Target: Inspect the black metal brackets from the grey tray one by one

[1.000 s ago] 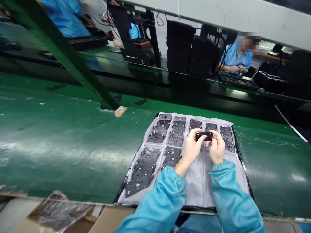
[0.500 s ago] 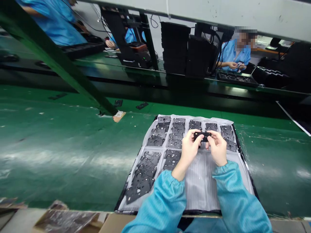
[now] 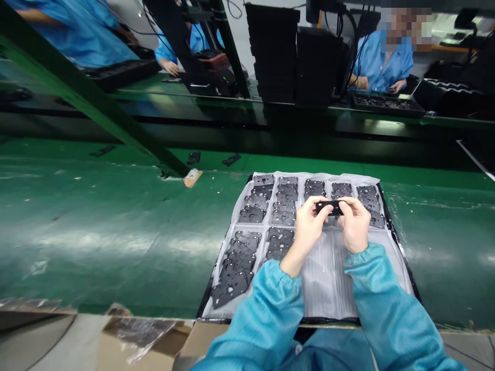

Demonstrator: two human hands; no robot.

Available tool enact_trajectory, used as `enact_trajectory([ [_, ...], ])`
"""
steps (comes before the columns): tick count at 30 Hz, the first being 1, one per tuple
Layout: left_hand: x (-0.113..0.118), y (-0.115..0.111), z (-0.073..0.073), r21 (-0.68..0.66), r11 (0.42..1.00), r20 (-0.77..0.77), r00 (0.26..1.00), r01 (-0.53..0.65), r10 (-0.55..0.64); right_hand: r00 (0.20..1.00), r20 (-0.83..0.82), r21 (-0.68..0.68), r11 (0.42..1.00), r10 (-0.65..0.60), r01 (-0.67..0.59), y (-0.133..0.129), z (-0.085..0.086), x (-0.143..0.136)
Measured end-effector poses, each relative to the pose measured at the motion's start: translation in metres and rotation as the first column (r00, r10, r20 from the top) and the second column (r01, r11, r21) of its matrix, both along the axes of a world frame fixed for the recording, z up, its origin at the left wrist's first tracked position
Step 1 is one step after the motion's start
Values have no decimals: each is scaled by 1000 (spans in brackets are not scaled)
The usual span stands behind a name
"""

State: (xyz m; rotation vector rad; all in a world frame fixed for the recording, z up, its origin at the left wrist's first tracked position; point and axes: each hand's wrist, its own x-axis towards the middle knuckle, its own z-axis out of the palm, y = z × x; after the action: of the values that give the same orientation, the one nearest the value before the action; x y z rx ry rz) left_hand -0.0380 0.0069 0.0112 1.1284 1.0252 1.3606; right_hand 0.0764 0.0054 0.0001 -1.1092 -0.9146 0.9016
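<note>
Between my two hands is a small flat black plastic part (image 3: 328,207), held level above the tray. My left hand (image 3: 310,220) pinches its left end, thumb on the near face. The right end is gripped by my right hand (image 3: 355,222) in the same way. Below them lies a wide black-edged tray (image 3: 411,281) lined with a whitish sheet and split into compartments. Overlapping black parts (image 3: 235,263) fill the left and far compartments. Bare liner (image 3: 319,288) shows in the near middle, and my sleeves cover some of the tray.
A green slanted post (image 3: 116,121) meets the bench (image 3: 116,232) left of the tray. A few loose black parts (image 3: 232,159) lie beyond it. Co-workers in blue sit across the line, one near a dark tray (image 3: 386,104). A cardboard box (image 3: 112,345) stands below the front edge.
The view has tilted down, so the far bench sits higher in the picture. Both hands still hold the black part, turned slightly. The co-worker at the right has moved their hands apart.
</note>
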Motion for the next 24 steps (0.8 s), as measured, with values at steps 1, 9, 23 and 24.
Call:
enact_trajectory([
  [1, 0, 0, 1, -10, 1000, 10, 1000, 24, -24, 1000, 4, 1, 1000, -16, 16, 0, 0, 0],
  [9, -3, 1, 6, -59, 998, 113, 994, 8, -1, 992, 96, 86, 994, -80, 71, -4, 7, -6],
  [23, -6, 2, 6, -93, 994, 244, 967, -54, 75, 996, 85, 83, 997, -8, 1, -10, 10, -14],
  [24, -6, 2, 6, -108, 993, 260, 962, -57, 84, 997, 76, 83, 996, 2, -8, -11, 11, -15],
])
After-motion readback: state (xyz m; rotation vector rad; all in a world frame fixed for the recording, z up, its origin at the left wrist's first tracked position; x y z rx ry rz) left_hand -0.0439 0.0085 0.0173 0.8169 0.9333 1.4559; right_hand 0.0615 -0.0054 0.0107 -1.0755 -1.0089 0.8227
